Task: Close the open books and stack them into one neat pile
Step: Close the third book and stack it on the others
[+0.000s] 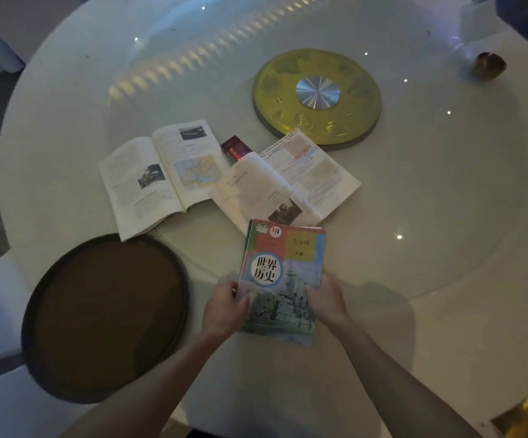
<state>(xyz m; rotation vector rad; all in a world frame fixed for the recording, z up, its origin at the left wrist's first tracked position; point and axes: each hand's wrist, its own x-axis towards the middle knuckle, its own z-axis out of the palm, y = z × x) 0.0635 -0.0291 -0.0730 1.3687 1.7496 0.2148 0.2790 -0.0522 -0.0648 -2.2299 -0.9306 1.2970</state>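
Dim light falls over a round white table with a glass turntable on top, seen from the head camera. Near the table's front edge, both hands are clamped on one closed book: the left hand grips its left long edge, the right hand its right edge, thumbs on the cover. It looks like a thin paperback, light and bendy, with a glossy cover that could slip; holding it by both long edges, or by the spine, seems the safest grip. Toward the table's middle lie two more books, still open: the left open book and the right open book, whose pages overlap slightly. A small dark red box sits between their far corners. A brown round tray crowds the front-left edge, and a yellow disc sits further back. Free room lies along the front-right.
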